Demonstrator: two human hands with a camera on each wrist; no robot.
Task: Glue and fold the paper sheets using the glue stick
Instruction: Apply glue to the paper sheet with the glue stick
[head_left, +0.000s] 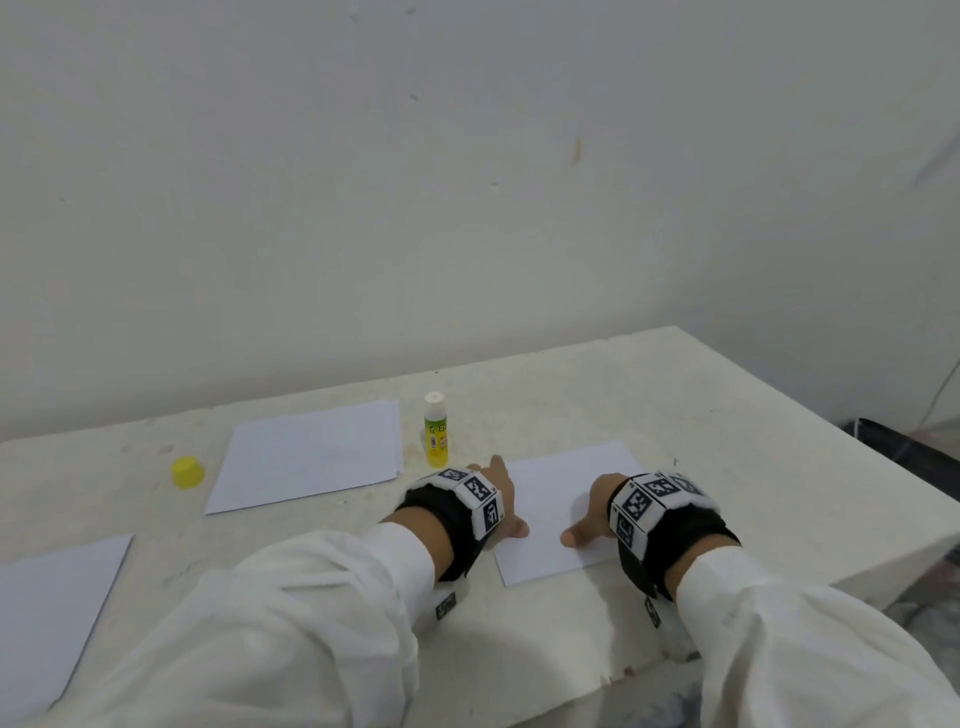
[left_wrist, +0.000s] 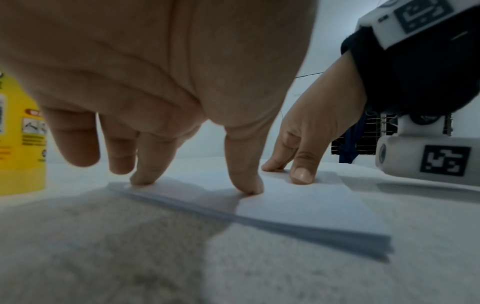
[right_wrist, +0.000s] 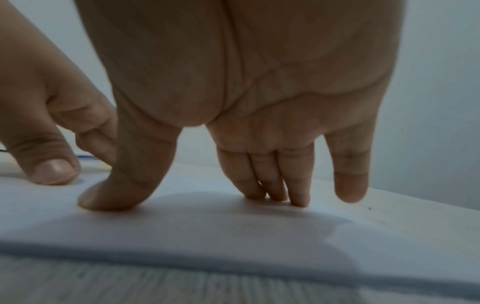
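Under both hands, the folded sheet (head_left: 550, 514) lies flat; left hand (head_left: 501, 501) and right hand (head_left: 592, 519) press it with straight-fingered grips, glue stick (head_left: 435, 430) at eleven o'clock, nearer the left.

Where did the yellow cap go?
In the head view the yellow cap sits on the table, far left, beside the paper stack, apart from the glue stick.

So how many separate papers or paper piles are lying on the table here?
3. One folded paper lies under both hands, one stack sits left of the glue stick, and one sheet lies at the near left, cut off by the frame. More may lie out of view.
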